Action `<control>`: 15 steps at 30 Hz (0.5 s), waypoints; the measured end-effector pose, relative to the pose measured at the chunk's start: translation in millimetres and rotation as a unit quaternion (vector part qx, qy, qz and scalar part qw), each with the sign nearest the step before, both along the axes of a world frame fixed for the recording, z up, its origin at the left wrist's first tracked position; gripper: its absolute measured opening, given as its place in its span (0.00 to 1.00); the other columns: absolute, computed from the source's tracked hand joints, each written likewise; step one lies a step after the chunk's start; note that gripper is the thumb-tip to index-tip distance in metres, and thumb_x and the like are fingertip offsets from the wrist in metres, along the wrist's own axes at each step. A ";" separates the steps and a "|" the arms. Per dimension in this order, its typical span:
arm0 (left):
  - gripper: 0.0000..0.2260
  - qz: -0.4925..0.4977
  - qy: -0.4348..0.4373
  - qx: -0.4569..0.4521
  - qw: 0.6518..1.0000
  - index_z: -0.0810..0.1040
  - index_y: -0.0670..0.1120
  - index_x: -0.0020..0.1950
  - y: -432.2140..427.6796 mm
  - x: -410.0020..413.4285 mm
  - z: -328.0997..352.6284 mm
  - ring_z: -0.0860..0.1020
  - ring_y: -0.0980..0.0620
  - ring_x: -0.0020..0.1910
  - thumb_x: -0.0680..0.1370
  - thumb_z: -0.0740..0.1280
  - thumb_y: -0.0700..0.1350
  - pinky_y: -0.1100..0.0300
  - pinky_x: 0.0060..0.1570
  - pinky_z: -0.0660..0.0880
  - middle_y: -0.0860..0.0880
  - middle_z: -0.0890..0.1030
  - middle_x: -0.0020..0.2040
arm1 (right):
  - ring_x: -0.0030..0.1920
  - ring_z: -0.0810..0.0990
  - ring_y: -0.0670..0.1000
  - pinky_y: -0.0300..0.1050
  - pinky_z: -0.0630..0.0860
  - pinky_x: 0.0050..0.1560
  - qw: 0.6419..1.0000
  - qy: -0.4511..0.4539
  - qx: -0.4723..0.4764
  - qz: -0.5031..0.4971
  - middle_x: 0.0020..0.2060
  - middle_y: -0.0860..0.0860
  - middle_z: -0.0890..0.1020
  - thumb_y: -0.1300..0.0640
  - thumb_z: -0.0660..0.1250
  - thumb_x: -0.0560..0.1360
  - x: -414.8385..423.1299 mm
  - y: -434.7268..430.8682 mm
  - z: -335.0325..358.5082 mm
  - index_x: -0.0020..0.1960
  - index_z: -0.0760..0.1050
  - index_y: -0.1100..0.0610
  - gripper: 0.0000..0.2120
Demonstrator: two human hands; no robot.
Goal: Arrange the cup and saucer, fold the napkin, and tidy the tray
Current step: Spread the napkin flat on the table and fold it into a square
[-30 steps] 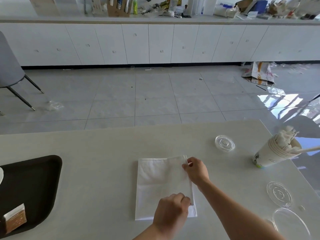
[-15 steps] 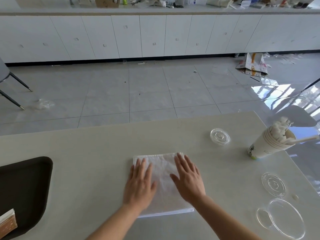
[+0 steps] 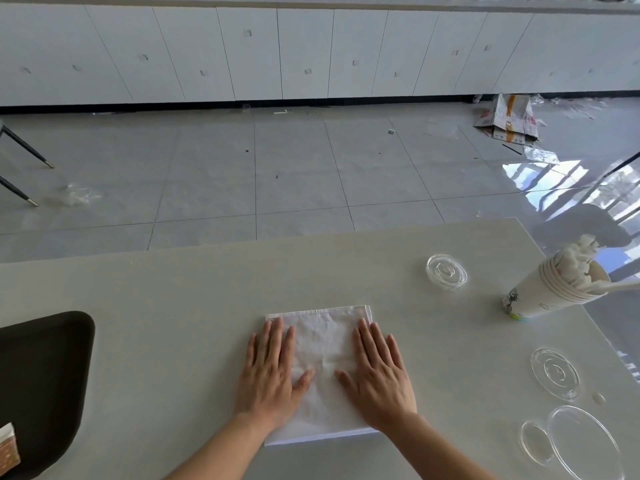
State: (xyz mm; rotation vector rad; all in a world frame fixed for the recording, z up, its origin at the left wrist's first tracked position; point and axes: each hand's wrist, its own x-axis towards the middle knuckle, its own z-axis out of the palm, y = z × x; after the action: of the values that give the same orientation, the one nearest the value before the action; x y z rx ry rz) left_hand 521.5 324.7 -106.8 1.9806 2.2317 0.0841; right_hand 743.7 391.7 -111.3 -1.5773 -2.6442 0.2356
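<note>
Both hands lie flat, palms down, on a folded white napkin [image 3: 320, 344] near the middle of the table's near edge. The left hand [image 3: 270, 377] covers the napkin's left side, fingers spread and straight, its outer fingers reaching past the napkin's left edge onto the table [image 3: 173, 306]. The right hand [image 3: 379, 377] presses the right side in the same way, fingers extended and slightly fanned, its little finger lying over or just past the napkin's right edge. Neither hand grips anything; the thumbs point inward toward each other across a creased strip of bare napkin, not touching. The napkin's far edge shows a narrow folded hem, and layered edges show along its near side.

Out toward the table's left edge sits a dark tray [image 3: 45, 368], with a small brown-and-white packet [image 3: 7, 448] in its near part, cut off by the frame. Toward the far right corner a clear plastic lid [image 3: 446, 272] lies flat, and just beside the right edge stands a stack of paper cups [image 3: 550, 289], tilted in this wide view, stuffed with crumpled white paper and a pale utensil handle poking out to the right. Along the right edge nearer the person lie another clear flat lid [image 3: 556, 374], and at the near right corner a large clear lid [image 3: 585, 445] with a small clear lid [image 3: 536, 442] touching its left rim.
</note>
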 end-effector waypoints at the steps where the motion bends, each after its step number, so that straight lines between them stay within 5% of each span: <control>1: 0.37 0.000 0.002 -0.003 1.000 0.55 0.44 0.78 0.4 0.5 1.1 0.50 0.42 0.78 0.77 0.49 0.67 0.41 0.73 0.53 0.41 0.52 0.80 | 0.80 0.49 0.53 0.54 0.49 0.77 1.000 -0.002 -0.004 -0.001 0.80 0.54 0.55 0.31 0.50 0.79 -0.6 -0.3 1.1 0.79 0.56 0.60 0.40; 5: 0.37 0.020 -0.005 -0.018 1.000 0.59 0.43 0.77 -2.6 3.5 17.3 0.55 0.40 0.77 0.77 0.47 0.67 0.40 0.73 0.55 0.40 0.57 0.78 | 0.80 0.49 0.56 0.55 0.47 0.76 1.000 0.001 -0.009 0.008 0.80 0.51 0.51 0.31 0.47 0.79 0.6 -0.8 11.8 0.79 0.56 0.57 0.39; 8: 0.32 -0.030 -0.058 0.026 0.998 0.66 0.45 0.74 -25.7 2.0 25.6 0.64 0.38 0.74 0.76 0.57 0.64 0.43 0.69 0.66 0.40 0.65 0.75 | 0.80 0.46 0.55 0.57 0.46 0.77 0.999 0.024 0.000 0.021 0.81 0.49 0.50 0.31 0.47 0.79 5.2 -8.2 21.8 0.80 0.54 0.52 0.36; 15: 0.14 -0.203 -0.079 0.053 0.974 0.76 0.52 0.44 -84.3 -17.8 49.1 0.75 0.51 0.47 0.64 0.70 0.57 0.59 0.47 0.73 0.51 0.75 0.47 | 0.73 0.66 0.53 0.52 0.67 0.72 0.993 0.075 -0.005 0.091 0.71 0.48 0.72 0.33 0.60 0.76 39.9 -49.4 34.5 0.68 0.73 0.51 0.29</control>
State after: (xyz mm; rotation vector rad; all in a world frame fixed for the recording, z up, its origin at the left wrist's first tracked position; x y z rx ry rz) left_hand 503.7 240.4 -57.7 2.3519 1.7208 0.3054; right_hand 783.5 342.4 -76.9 -1.2660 -2.6731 0.3606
